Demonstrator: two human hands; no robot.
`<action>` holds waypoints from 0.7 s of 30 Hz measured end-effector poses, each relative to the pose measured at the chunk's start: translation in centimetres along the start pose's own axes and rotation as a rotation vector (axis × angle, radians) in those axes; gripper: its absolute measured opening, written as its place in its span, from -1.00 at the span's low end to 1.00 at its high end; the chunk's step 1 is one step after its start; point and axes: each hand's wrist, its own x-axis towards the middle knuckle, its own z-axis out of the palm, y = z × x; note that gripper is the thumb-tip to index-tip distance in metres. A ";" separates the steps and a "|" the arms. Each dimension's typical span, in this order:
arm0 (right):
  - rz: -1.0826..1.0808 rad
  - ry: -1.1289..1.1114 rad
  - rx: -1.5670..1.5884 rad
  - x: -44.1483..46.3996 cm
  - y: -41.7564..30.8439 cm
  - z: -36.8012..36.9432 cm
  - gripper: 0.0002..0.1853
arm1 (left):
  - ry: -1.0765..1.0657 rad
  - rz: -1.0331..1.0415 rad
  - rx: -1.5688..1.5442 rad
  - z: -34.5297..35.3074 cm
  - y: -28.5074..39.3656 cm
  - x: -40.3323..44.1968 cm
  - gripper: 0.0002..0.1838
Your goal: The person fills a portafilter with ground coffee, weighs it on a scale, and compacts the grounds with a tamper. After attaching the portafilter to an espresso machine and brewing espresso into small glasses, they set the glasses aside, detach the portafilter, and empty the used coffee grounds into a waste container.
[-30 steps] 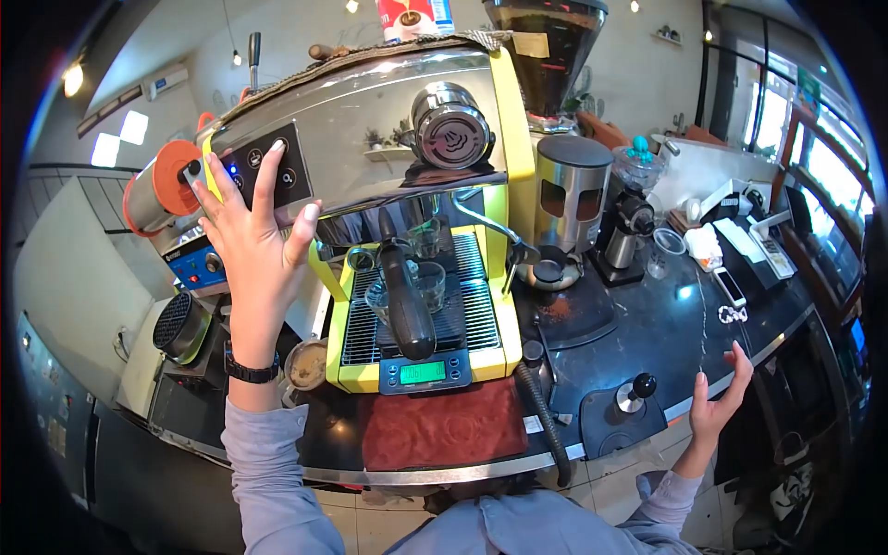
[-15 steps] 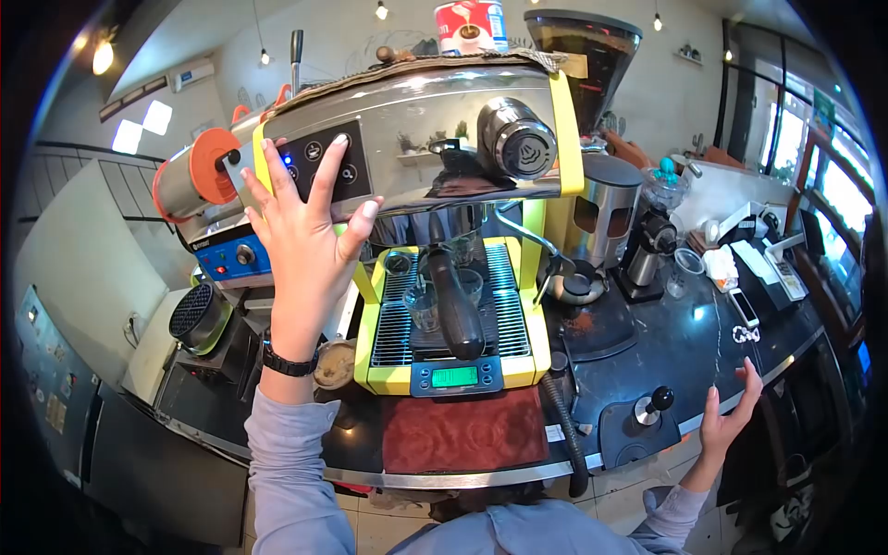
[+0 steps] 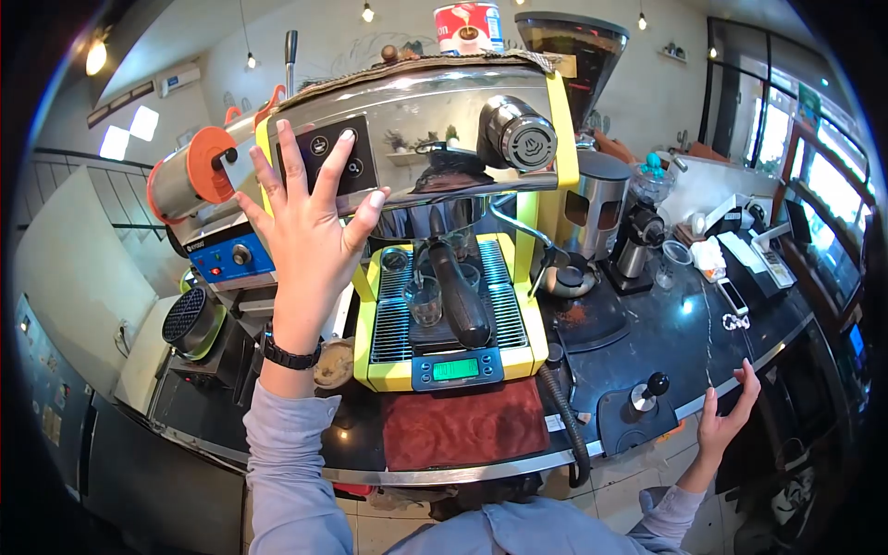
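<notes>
My left hand [image 3: 310, 231] is open with its fingers spread, over the black button panel [image 3: 326, 146] at the left of the yellow and chrome coffee machine [image 3: 407, 111]. Its index fingertip is at a button. Below the machine's head, the portafilter handle [image 3: 458, 296] points toward me. Glass cups [image 3: 424, 301] stand under it by a scale [image 3: 455, 368] with a lit green display. My right hand [image 3: 726, 416] is open in the air at the counter's front edge, to the right of a black-handled tamper [image 3: 650, 391], and holds nothing.
A red-brown cloth [image 3: 462, 425] lies in front of the machine. Grinders [image 3: 638, 236] stand to its right, with a plastic cup [image 3: 672, 264] and a phone [image 3: 732, 296]. A blue-fronted device [image 3: 231, 257] and a bowl [image 3: 333, 365] are on the left.
The view has shifted, moving the machine right in the picture. My left hand stays at the panel, its middle finger now more upright. My right hand remains open by the counter edge.
</notes>
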 end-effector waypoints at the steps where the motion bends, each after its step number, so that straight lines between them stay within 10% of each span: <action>1: 0.001 0.000 -0.002 -0.1 0.0 -0.1 -0.38 | 0.014 0.009 0.002 0.1 -0.1 0.1 -0.33; 21: -0.003 0.024 -0.004 0.1 -0.9 -0.6 -0.36 | 0.055 0.062 -0.025 0.3 -0.3 0.4 -0.37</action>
